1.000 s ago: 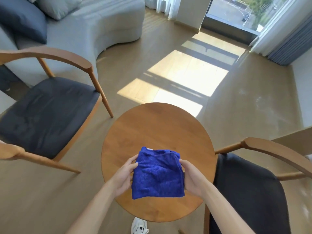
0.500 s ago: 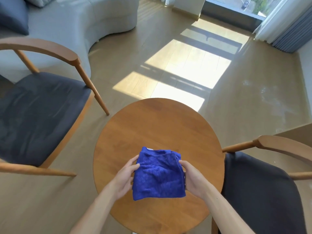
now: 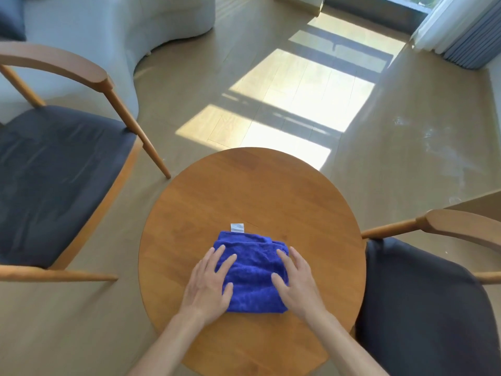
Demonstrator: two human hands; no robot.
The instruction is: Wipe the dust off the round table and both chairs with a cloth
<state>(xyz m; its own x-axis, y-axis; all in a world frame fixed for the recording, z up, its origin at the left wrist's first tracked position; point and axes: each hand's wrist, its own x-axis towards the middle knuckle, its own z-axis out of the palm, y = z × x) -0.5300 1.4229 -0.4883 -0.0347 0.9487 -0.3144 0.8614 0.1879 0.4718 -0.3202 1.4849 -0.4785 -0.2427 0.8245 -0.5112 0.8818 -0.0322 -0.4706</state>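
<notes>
A folded blue cloth (image 3: 253, 272) with a white tag lies flat on the near half of the round wooden table (image 3: 252, 191). My left hand (image 3: 208, 286) presses on its left side with straight, spread fingers. My right hand (image 3: 295, 283) lies the same way on its right side. One wooden chair with a dark seat cushion (image 3: 54, 175) stands to the left of the table. The other chair (image 3: 423, 299) stands close at the right, its curved armrest next to the table's edge.
A pale grey sofa (image 3: 108, 31) curves behind the left chair. Bare wood floor with a patch of sunlight (image 3: 301, 88) stretches beyond the table. Curtains (image 3: 461, 28) hang at the far right by the window.
The cloth was held up between both hands above the table; now it lies on the tabletop and both hands rest flat on top of it. The view has tipped further down.
</notes>
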